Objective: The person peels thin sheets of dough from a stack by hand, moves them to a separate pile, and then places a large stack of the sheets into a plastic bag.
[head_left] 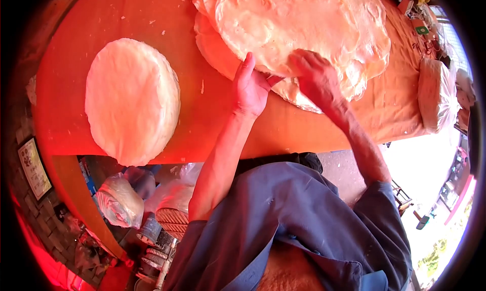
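Note:
A loose pile of large, thin round flatbreads (288, 28) lies at the far side of the orange-covered table, its edges overlapping unevenly. At the pile's near edge, my left hand (252, 91) is turned palm up, thumb raised and apart from the fingers. Its fingertips reach toward the underside of the edge and are partly hidden. My right hand (316, 76) comes from the right, its curled fingers gripping the near rim of the top flatbread. To the left sits a neat, thick stack of flatbreads (129, 101), untouched by either hand.
The orange cloth (202, 124) bears small crumbs. A plastic-wrapped bundle (436, 96) stands at the table's right end, with small items (420, 27) behind it. Below the near edge are plastic bags (120, 202) and a brown slatted basket (173, 220). A framed sign (34, 168) hangs at left.

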`<state>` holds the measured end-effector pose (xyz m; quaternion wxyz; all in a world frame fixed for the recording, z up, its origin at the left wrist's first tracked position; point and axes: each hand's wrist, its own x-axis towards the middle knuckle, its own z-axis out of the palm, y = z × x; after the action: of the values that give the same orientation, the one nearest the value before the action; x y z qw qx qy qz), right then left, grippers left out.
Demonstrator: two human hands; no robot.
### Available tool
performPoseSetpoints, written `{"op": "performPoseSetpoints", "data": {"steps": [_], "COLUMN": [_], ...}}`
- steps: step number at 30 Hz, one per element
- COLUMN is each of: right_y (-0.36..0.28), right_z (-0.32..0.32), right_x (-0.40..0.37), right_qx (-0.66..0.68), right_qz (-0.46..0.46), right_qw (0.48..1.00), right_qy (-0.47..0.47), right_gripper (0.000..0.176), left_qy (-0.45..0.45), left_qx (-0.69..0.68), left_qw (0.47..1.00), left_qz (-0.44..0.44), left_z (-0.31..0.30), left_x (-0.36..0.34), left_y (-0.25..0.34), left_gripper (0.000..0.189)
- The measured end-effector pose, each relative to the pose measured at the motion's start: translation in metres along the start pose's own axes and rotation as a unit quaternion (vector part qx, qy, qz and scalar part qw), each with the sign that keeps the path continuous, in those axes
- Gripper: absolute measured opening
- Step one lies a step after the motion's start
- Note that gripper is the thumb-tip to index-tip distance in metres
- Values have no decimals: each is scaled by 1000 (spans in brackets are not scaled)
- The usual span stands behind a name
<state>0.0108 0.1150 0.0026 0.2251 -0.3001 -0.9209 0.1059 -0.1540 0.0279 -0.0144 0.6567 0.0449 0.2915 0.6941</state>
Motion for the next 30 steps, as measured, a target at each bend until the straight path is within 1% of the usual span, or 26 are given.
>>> {"op": "performPoseSetpoints", "data": {"steps": [2, 3, 4, 5, 6, 7, 8, 9, 10, 11, 12, 13, 14, 15, 16, 18, 19, 21, 22, 25, 26, 28, 29, 30], "right_y": [38, 52, 60, 47, 18, -10, -22, -15, -4, 7, 16, 27, 57, 69, 81, 66, 69, 78, 83, 51, 52, 49, 49, 51], "right_z": [-10, -29, -59, -92, -128, -158, -170, -170, -165, -147, -121, -89, -47, -21, 3, -1, -1, -6, -7, -23, -10, 20, 21, 23], "right_x": [17, 45, 75, 96, 116, 132, 136, 137, 136, 135, 139, 137, 105, 95, 78, 68, 65, 60, 65, 100, 95, 77, 73, 75], "right_qx": [61, -65, -191, -200, -206, -209, -194, -174, -152, -108, -51, 7, -151, -88, -80, -38, -47, -67, -79, -100, -96, -44, -7, -20], "right_qz": [20, 0, -20, -5, 8, 20, 8, -17, -40, -83, -141, -197, -3, 57, 17, -14, -7, 9, 27, 29, 10, -8, -29, -19], "right_qw": [997, 995, 975, 979, 977, 969, 966, 968, 970, 975, 970, 959, 986, 984, 990, 999, 999, 997, 996, 994, 995, 999, 1000, 1000], "right_qy": [-41, -76, -112, -32, 50, 129, 169, 182, 183, 178, 192, 204, -64, -142, -113, -11, -18, -32, -26, 41, 24, -14, -4, -4], "right_gripper": [29, 20, 13, 9, 6, 7, 7, 7, 7, 7, 8, 13, 14, 22, 20, 24, 24, 24, 21, 20, 21, 25, 29, 29], "left_qy": [-5, 22, 52, 81, 111, 132, 148, 164, 180, 186, 178, 171, 163, 150, 155, 167, 186, 186, 184, 201, 208, 220, 208, 198], "left_qx": [-25, -29, 33, 95, 156, 175, 184, 193, 201, 183, 176, 170, 164, 141, 138, 132, 169, 171, 174, 184, 152, 84, 73, 61], "left_qw": [1000, 999, 998, 992, 981, 976, 972, 967, 963, 965, 968, 970, 973, 979, 978, 977, 968, 967, 967, 959, 964, 970, 974, 977], "left_qz": [1, -7, -10, -11, -9, -7, 5, 16, 28, 37, 32, 25, 18, 0, 0, 2, 15, 33, 42, 76, 68, 55, 56, 56], "left_z": [-2, 4, 1, -3, -8, -10, -13, -15, -16, -15, -16, -17, -19, -26, -25, -21, -15, -16, -17, -11, -11, -13, -14, -17], "left_x": [6, 5, 5, 9, 13, 12, 13, 15, 18, 21, 25, 28, 32, 37, 38, 37, 35, 35, 36, 38, 40, 46, 49, 50], "left_y": [2, 7, 8, 10, 14, 17, 19, 21, 22, 25, 26, 27, 28, 28, 29, 31, 30, 27, 25, 21, 22, 24, 25, 25], "left_gripper": [48, 46, 46, 46, 46, 41, 38, 35, 33, 26, 25, 24, 23, 20, 20, 19, 19, 19, 20, 20, 19, 17, 17, 17]}}
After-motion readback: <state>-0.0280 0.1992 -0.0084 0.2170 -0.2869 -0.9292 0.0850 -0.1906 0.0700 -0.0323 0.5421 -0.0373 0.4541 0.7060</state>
